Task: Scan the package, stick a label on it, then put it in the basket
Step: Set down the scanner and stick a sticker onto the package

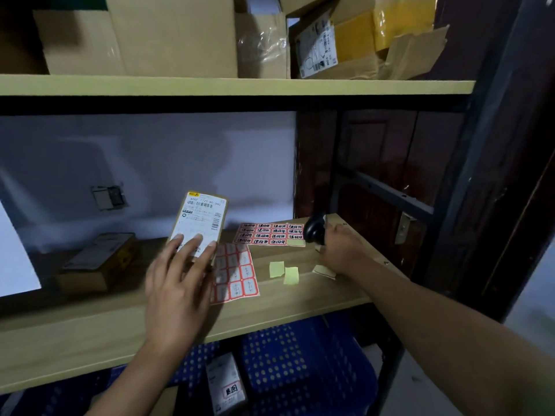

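My left hand [180, 280] holds a small cardboard package [199, 219] upright above the wooden shelf, its white shipping label with barcodes facing me. My right hand [339, 250] grips a black barcode scanner [314, 231] at the right end of the shelf, over the corner of a label sheet. Two sheets of red-bordered labels lie on the shelf: one [270, 234] next to the scanner, one [237, 274] beside my left hand. A blue perforated basket [300, 364] sits below the shelf with a labelled parcel [226, 382] inside it.
Another cardboard parcel [99, 259] lies at the left of the shelf [90, 334]. Yellow paper scraps [285, 271] sit near my right wrist. Cardboard boxes [180, 34] fill the upper shelf. A dark wooden door [390, 163] stands behind the rack's right post.
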`<state>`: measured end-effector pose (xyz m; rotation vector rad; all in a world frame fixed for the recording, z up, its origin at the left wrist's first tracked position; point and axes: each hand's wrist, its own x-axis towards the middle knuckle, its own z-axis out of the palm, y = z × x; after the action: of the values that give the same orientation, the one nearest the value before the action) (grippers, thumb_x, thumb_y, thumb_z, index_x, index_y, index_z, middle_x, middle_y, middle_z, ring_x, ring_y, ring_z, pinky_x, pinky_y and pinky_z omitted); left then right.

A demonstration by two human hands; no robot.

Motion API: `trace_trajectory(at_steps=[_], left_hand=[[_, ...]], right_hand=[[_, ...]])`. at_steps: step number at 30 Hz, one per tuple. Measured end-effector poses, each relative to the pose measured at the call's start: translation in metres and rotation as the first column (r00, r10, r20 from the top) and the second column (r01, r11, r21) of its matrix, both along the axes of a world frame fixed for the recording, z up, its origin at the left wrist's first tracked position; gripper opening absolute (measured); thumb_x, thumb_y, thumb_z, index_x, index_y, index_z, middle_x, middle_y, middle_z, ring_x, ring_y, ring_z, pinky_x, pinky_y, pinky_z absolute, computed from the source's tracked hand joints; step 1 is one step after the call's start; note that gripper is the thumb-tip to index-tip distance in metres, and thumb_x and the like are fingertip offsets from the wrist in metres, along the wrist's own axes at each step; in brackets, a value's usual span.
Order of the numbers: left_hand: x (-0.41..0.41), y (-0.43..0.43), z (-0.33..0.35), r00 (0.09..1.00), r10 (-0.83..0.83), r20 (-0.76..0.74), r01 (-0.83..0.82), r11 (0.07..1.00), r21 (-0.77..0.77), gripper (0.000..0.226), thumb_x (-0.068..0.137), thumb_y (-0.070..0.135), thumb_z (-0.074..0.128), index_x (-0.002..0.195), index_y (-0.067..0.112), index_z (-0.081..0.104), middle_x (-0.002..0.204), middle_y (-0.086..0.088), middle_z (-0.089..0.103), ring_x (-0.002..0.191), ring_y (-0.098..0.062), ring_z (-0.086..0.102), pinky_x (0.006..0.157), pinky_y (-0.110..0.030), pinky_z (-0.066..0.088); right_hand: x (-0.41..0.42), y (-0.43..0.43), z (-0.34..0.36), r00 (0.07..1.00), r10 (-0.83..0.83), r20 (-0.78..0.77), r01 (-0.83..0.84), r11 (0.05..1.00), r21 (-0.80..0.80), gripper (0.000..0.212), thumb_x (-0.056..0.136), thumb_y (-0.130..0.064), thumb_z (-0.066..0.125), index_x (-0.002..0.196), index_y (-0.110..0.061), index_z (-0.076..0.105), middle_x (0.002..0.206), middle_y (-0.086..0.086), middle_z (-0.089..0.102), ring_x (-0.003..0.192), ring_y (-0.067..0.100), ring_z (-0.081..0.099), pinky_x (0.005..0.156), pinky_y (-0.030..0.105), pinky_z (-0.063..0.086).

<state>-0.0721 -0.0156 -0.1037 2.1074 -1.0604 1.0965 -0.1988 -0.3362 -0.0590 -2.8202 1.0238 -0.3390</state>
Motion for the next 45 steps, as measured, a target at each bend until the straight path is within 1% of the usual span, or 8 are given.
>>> trace_trajectory(at_steps=[9, 16, 23, 27, 31, 35, 38, 45], left_hand=[[0.009, 0.046, -0.007, 0.995, 0.08, -0.065, -0.086, 0.992, -0.092, 0.048, 0.097, 0.034, 0.062, 0.139, 0.013, 0.071, 0.15, -0.013, 0.064, 0.147, -0.042, 0.049, 0.115, -0.058, 0.044], [0.013, 0.065, -0.011, 0.983, 0.15, -0.106, -0.156, 0.987, -0.047, 0.05, 0.097, 0.035, 0.063, 0.143, 0.017, 0.069, 0.153, -0.009, 0.062, 0.151, -0.037, 0.045, 0.117, -0.058, 0.044], [0.012, 0.068, -0.02, 0.98, 0.188, -0.072, -0.189, 0.982, -0.005, 0.05, 0.096, 0.028, 0.071, 0.145, 0.02, 0.067, 0.153, -0.007, 0.062, 0.151, -0.036, 0.047, 0.115, -0.057, 0.049], [0.002, 0.071, -0.023, 0.983, 0.183, -0.035, -0.182, 0.983, 0.019, 0.046, 0.098, 0.028, 0.065, 0.144, 0.021, 0.068, 0.152, -0.007, 0.064, 0.148, -0.035, 0.049, 0.114, -0.054, 0.05], [-0.003, 0.075, -0.026, 0.985, 0.172, -0.005, -0.171, 0.984, 0.043, 0.045, 0.101, 0.03, 0.06, 0.144, 0.022, 0.067, 0.152, -0.005, 0.063, 0.147, -0.034, 0.051, 0.111, -0.05, 0.05], [-0.001, 0.079, -0.031, 0.983, 0.185, 0.022, -0.186, 0.981, 0.064, 0.046, 0.099, 0.028, 0.064, 0.145, 0.023, 0.066, 0.154, -0.004, 0.062, 0.149, -0.032, 0.048, 0.11, -0.049, 0.048], [0.001, 0.08, -0.032, 0.981, 0.195, 0.0, -0.194, 0.98, 0.052, 0.046, 0.1, 0.03, 0.063, 0.146, 0.023, 0.066, 0.154, -0.003, 0.062, 0.15, -0.031, 0.047, 0.109, -0.049, 0.049], [0.003, 0.08, -0.032, 0.977, 0.214, -0.019, -0.213, 0.975, 0.059, 0.051, 0.097, 0.029, 0.065, 0.148, 0.024, 0.064, 0.155, -0.003, 0.061, 0.151, -0.03, 0.043, 0.11, -0.051, 0.049]], right_hand=[[-0.006, -0.02, -0.024, 0.99, -0.035, 0.139, 0.031, 0.999, 0.025, 0.077, 0.09, -0.057, 0.062, 0.152, -0.014, 0.043, 0.139, 0.019, 0.057, 0.124, 0.035, 0.058, 0.1, 0.043, 0.051], [0.015, 0.027, -0.005, 0.93, 0.206, 0.304, -0.097, 0.937, -0.336, 0.05, 0.09, -0.05, 0.064, 0.124, -0.014, 0.066, 0.11, 0.013, 0.064, 0.102, 0.033, 0.058, 0.087, 0.047, 0.047], [0.11, 0.145, 0.013, 0.856, 0.43, 0.288, -0.515, 0.756, 0.403, 0.02, 0.098, -0.036, 0.062, 0.112, -0.029, 0.073, 0.098, -0.002, 0.076, 0.067, 0.016, 0.076, 0.063, 0.035, 0.059], [0.159, 0.174, -0.012, 0.856, 0.467, 0.222, -0.516, 0.789, 0.332, 0.027, 0.083, -0.026, 0.062, 0.104, -0.021, 0.077, 0.112, 0.012, 0.076, 0.091, 0.034, 0.073, 0.083, 0.038, 0.058], [0.173, 0.181, -0.025, 0.876, 0.448, 0.18, -0.482, 0.836, 0.264, 0.033, 0.064, -0.029, 0.054, 0.087, -0.019, 0.075, 0.108, 0.017, 0.072, 0.091, 0.039, 0.07, 0.077, 0.041, 0.06], [0.172, 0.178, -0.028, 0.887, 0.409, 0.216, -0.457, 0.847, 0.272, 0.003, 0.074, -0.02, 0.064, 0.074, -0.02, 0.067, 0.103, 0.009, 0.061, 0.089, 0.035, 0.067, 0.08, 0.04, 0.059], [0.169, 0.175, -0.029, 0.872, 0.414, 0.262, -0.478, 0.836, 0.271, 0.018, 0.081, -0.009, 0.066, 0.071, -0.024, 0.066, 0.101, 0.004, 0.06, 0.088, 0.03, 0.067, 0.081, 0.04, 0.059], [0.144, 0.175, -0.012, 0.833, 0.24, 0.498, -0.468, 0.786, 0.404, 0.008, 0.094, -0.034, 0.055, 0.086, -0.035, 0.055, 0.076, -0.002, 0.074, 0.057, 0.023, 0.073, 0.059, 0.044, 0.059]])
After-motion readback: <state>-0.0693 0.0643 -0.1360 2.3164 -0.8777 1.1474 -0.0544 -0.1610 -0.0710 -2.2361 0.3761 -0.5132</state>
